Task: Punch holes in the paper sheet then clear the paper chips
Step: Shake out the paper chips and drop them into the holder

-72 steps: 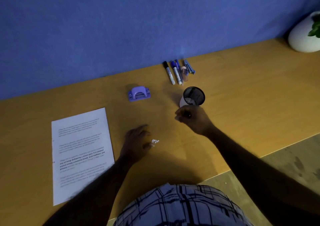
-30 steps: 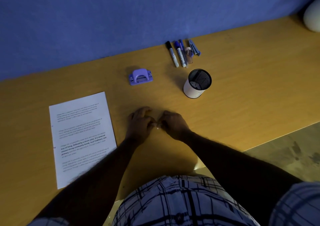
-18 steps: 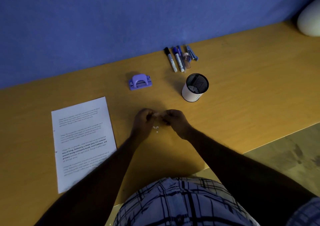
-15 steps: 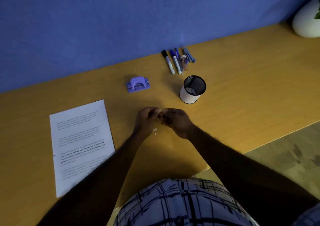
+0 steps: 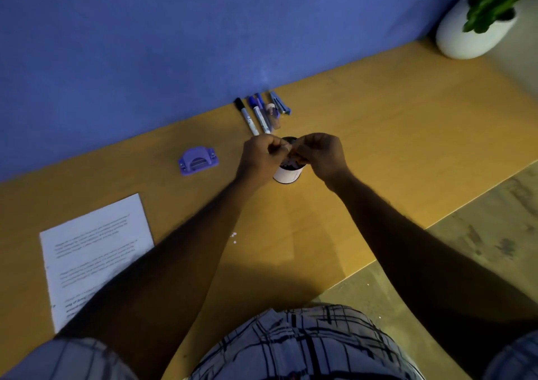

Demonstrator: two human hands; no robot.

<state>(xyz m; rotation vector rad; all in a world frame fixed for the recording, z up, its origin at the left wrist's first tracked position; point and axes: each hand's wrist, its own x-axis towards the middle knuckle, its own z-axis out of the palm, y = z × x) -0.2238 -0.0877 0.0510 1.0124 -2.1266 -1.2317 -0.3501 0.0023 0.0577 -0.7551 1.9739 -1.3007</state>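
Both hands have moved from the desk up over the mesh cup (image 5: 286,172), which sits directly beneath them. Left hand (image 5: 262,158) and right hand (image 5: 320,155) have curled fingers with tips bunched; cannot tell if chips are pinched. Punching seems done, clearing partly: a few tiny white paper chips (image 5: 233,235) lie beside the left forearm. Printed paper sheet (image 5: 96,251) lies flat, left of that arm.

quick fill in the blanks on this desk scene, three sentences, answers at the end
1. The left hand and right hand meet directly above the white ____.
2. The paper sheet lies on the person's ____ side.
3. A few loose paper chips lie on the ____ beside the left forearm.

Missing words: cup; left; table
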